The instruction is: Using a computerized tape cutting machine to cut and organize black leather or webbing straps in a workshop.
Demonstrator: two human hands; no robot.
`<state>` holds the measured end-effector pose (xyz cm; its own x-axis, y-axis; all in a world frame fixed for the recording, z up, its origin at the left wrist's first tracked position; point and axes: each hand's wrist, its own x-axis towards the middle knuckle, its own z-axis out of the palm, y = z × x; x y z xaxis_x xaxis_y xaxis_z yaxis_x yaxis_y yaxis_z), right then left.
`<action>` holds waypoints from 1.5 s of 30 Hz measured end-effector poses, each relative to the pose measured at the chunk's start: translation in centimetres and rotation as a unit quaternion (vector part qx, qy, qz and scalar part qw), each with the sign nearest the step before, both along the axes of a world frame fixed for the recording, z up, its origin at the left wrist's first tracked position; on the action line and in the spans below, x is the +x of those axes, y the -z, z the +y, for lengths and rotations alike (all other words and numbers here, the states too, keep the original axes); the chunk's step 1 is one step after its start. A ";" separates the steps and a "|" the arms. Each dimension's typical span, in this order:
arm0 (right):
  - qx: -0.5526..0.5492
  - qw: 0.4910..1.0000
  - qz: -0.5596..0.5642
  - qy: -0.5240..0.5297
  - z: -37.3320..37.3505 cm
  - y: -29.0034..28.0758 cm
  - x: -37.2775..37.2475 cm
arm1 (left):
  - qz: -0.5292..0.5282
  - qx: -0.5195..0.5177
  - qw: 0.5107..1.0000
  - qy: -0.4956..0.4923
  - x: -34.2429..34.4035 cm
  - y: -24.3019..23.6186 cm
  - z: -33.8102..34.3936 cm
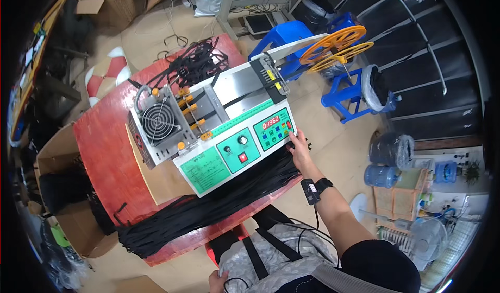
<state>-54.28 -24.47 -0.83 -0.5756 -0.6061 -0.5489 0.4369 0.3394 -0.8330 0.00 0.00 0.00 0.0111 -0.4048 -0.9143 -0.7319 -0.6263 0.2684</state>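
A white and green strap-cutting machine (244,169) stands at an angle on a red table (107,160). My right hand (298,150) is at the right end of its control panel (273,129), fingers stretched out and touching near the buttons; it grips nothing. Long black straps (208,212) lie in a thick bundle along the machine's near side, and a black strap (245,98) runs over the machine's top. Low by my lap, my left hand (217,281) is curled at the edge of a grey patterned cloth (260,256); what it holds, if anything, is unclear.
A tangle of black straps (200,61) lies at the table's far side. Orange reels (336,48) stand beyond the machine, near blue stools (346,92). An open carton (78,209) is at left, a fan (427,236) at right. A cable runs from my right wrist.
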 end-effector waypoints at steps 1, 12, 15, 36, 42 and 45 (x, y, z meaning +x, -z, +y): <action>0.012 1.000 0.007 0.007 -0.6 0.2 0.7 | -0.001 -0.001 1.000 0.012 1.1 -0.9 -1.6; 0.016 0.994 0.108 0.025 0.1 1.6 -2.8 | 0.026 0.086 0.994 0.058 -2.4 -10.6 -4.3; 0.001 0.991 0.127 0.031 -0.2 1.6 -2.0 | 0.043 0.120 0.990 0.056 -2.1 -11.1 -5.0; 0.092 0.990 0.069 0.080 6.6 -4.3 3.3 | 0.159 -0.118 0.976 -0.088 11.5 -11.6 -21.4; -0.061 0.704 0.673 -0.216 -13.2 -11.2 1.8 | 0.152 -0.108 0.975 -0.117 11.6 -11.1 -17.8; -0.119 0.582 0.703 -0.392 -23.0 -10.0 1.2 | 0.152 -0.094 0.972 -0.152 10.8 -9.8 -16.0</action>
<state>-53.12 -47.47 9.20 0.1500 -0.9473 0.2830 -0.9439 -0.2224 -0.2441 10.81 -16.02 9.78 -0.1019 -0.5858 -0.8040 -0.3891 -0.7204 0.5742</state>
